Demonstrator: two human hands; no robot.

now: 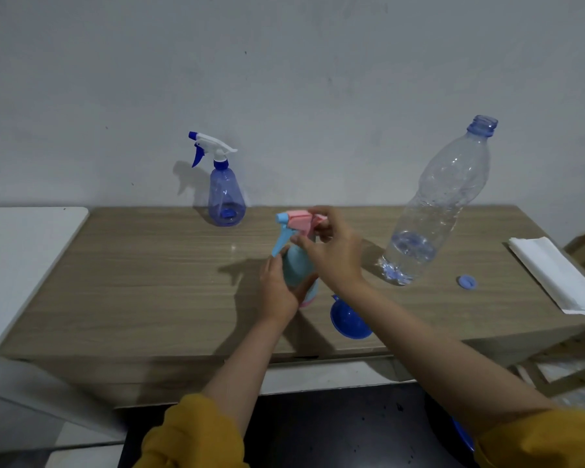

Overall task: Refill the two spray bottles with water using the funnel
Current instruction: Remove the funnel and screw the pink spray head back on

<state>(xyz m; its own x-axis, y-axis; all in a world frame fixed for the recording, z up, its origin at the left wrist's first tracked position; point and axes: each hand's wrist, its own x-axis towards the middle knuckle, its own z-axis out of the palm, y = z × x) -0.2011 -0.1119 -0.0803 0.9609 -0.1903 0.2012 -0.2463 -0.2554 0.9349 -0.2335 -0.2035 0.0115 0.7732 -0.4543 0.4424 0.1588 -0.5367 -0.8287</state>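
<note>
A light blue spray bottle with a pink and blue trigger head stands at the middle of the wooden table. My left hand wraps around its body. My right hand grips the trigger head from the right. A blue funnel lies on its side just right of that bottle, partly behind my right forearm. A second spray bottle, translucent blue with a white and blue trigger, stands at the back by the wall. A large clear water bottle stands uncapped at the right, nearly empty.
A blue bottle cap lies right of the water bottle. A folded white cloth rests at the table's right end. A white surface adjoins the table on the left. Below the front edge the floor is dark.
</note>
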